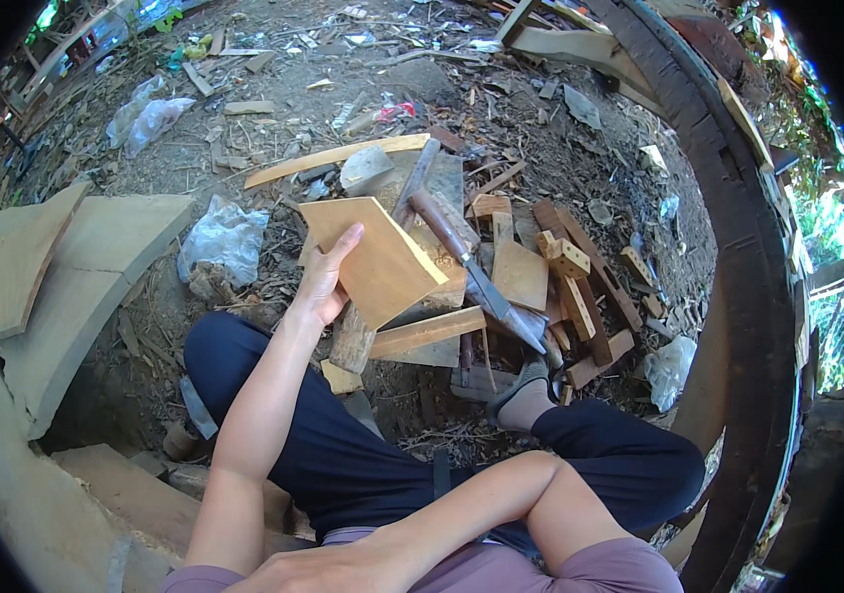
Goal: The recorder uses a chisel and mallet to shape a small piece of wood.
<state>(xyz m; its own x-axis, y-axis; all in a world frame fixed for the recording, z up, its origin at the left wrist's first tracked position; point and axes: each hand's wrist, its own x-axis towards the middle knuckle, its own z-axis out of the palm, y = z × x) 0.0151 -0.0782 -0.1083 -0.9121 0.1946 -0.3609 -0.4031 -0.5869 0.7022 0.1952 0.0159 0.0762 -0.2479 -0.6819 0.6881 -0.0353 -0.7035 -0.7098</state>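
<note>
My left hand grips the side edge of a square, light-brown wooden board, held tilted above a pile of wood offcuts, thumb on its face. Just right of the board, a large knife with a brown wooden handle lies across the pile, blade pointing toward me. A narrow wooden strip is below the board. My right hand is drawn back against my body at the bottom edge, its fingers mostly out of sight.
My bent legs surround the near side. Large curved slabs stand at the left, and a dark curved beam arches along the right. Plastic bags, leaves and wood scraps litter the dirt ground.
</note>
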